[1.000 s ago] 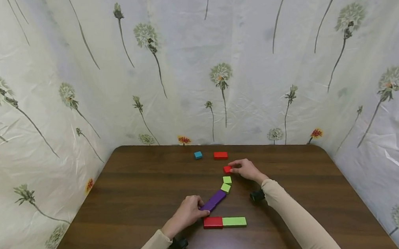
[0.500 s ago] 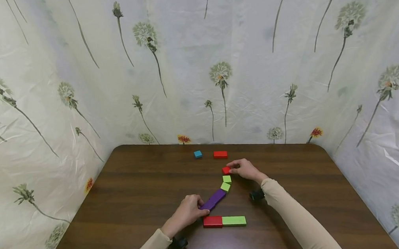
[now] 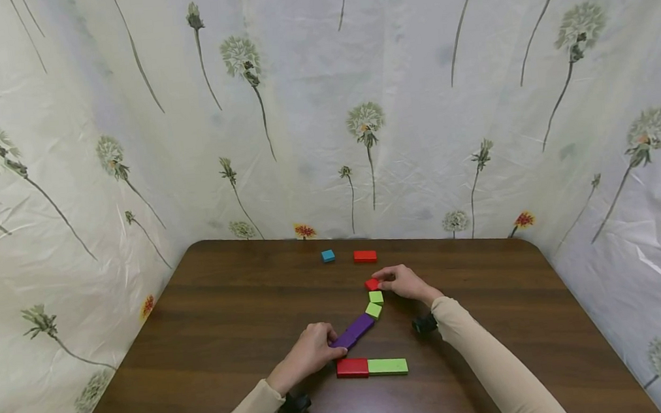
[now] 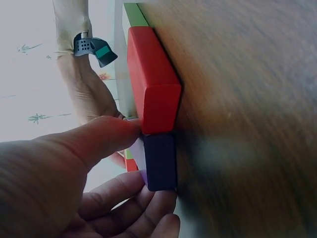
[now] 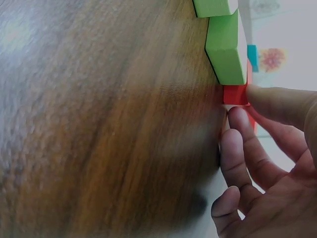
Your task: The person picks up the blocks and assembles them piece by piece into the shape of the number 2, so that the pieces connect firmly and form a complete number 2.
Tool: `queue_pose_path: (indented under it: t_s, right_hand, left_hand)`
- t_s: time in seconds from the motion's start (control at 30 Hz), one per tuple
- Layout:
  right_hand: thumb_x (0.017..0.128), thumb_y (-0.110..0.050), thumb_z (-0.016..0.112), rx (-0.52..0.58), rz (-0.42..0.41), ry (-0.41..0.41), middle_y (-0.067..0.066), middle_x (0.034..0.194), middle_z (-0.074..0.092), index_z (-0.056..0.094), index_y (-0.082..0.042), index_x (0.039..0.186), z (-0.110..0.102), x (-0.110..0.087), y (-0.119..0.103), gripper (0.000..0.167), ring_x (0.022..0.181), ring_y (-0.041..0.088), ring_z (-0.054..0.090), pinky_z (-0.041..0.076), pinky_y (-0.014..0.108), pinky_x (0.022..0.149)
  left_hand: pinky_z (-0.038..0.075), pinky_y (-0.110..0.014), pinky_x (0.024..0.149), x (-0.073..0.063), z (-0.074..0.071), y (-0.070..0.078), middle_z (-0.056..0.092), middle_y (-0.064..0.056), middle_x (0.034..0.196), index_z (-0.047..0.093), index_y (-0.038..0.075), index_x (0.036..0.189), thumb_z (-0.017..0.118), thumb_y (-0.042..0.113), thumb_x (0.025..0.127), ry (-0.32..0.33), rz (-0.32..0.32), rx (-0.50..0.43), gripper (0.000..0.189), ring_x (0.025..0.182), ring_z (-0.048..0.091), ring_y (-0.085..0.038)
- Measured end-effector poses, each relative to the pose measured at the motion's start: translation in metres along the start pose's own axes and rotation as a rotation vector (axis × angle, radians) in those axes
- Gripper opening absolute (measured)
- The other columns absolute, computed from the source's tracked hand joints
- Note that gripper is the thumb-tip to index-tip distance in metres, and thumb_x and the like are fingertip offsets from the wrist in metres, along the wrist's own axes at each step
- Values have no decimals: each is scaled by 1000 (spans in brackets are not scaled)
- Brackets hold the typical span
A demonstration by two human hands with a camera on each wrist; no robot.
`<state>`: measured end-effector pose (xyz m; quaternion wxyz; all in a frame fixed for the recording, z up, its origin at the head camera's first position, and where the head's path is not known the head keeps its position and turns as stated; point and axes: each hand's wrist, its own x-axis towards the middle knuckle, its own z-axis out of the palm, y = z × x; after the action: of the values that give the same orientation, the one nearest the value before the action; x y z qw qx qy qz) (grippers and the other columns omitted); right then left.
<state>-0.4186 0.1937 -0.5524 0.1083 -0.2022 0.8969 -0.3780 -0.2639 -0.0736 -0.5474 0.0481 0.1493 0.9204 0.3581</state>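
Note:
My left hand (image 3: 310, 352) pinches the near end of a long purple block (image 3: 356, 330) between thumb and fingers. In the left wrist view, that purple end (image 4: 161, 162) stands right by the corner of a red block (image 4: 157, 82). From the purple block's far end, two small green blocks (image 3: 374, 310) continue in a bending line. Past them, my right hand (image 3: 403, 283) holds a small red block (image 3: 372, 284) with thumb and fingertips. The right wrist view has this red block (image 5: 236, 94) close against a green block (image 5: 229, 49), the thumb covering part of it.
Nearest me, a red block (image 3: 352, 368) and a longer green block (image 3: 388, 367) lie end to end. A blue block (image 3: 327, 256) and another red block (image 3: 365, 256) lie near the back of the brown wooden table (image 3: 227, 307). A flowered curtain (image 3: 310, 103) surrounds its sides.
My right hand has slid the small red block left and slightly toward me, turning it, up to the far green block. My left hand keeps its place on the purple block.

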Motion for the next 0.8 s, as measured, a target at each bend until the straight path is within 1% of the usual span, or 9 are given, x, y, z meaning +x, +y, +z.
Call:
queue_pose_path:
  t_s: [0.17,0.3,0.47,0.7,0.8]
  right_hand:
    - [92,-15,64,-9,-15,3,7,110,69,68,-12,120,1,1,2,28,103,22,61,48,40,88]
    - [92,-15,65,-15,-7,3,6,108,68,68,-12,119,0,1,2,27,100,20,60,47,41,89]
    - [92,-15,64,-16,3,2,6,108,68,68,-12,120,-2,0,0,28,101,21,60,47,41,90]
    - [93,-15,63,-20,-6,3,9,114,68,67,-11,122,0,0,-1,30,106,24,61,47,43,92]
    - [93,-15,63,-21,-19,0,10,114,68,67,-9,122,0,-1,-1,30,106,25,61,48,43,90]
  left_hand:
    - [41,-21,51,0,0,0,63,-2,77,67,2,84,80,23,78,1,4,7,25,59,48,-8]
    - [40,-21,51,1,0,0,62,-2,77,67,3,84,80,24,78,5,8,10,25,59,47,-8]
    - [39,-21,50,1,0,0,60,-1,76,67,3,84,80,24,78,9,6,8,25,58,47,-8]
    - [40,-21,50,0,1,0,61,-1,76,66,3,83,80,24,78,12,2,9,25,58,47,-8]
    - [39,-21,50,0,1,0,61,-1,76,66,4,83,80,25,78,9,-5,7,26,58,47,-8]
